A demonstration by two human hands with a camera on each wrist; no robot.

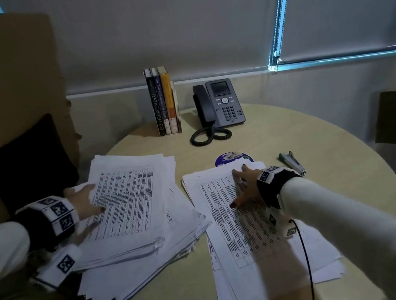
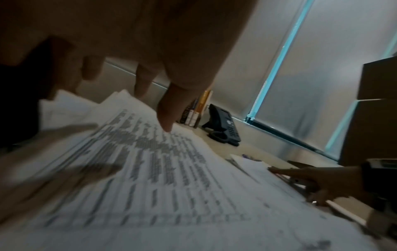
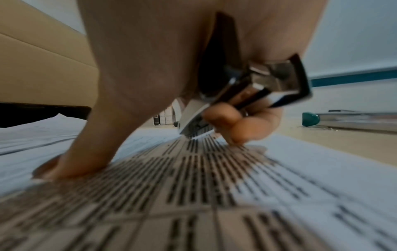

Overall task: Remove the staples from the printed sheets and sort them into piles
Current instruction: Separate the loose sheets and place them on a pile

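Round pale wooden counter carries two piles of white printed sheets. Left hand lies on the left, fanned pile, fingers spread and relaxed, gripping nothing. Right hand rests on the right pile, thumb and one finger pressed to the top sheet; remaining fingers curl round a small metal staple remover, seen only in the right wrist view. Grey-green stapler lies on the counter just right of that hand.
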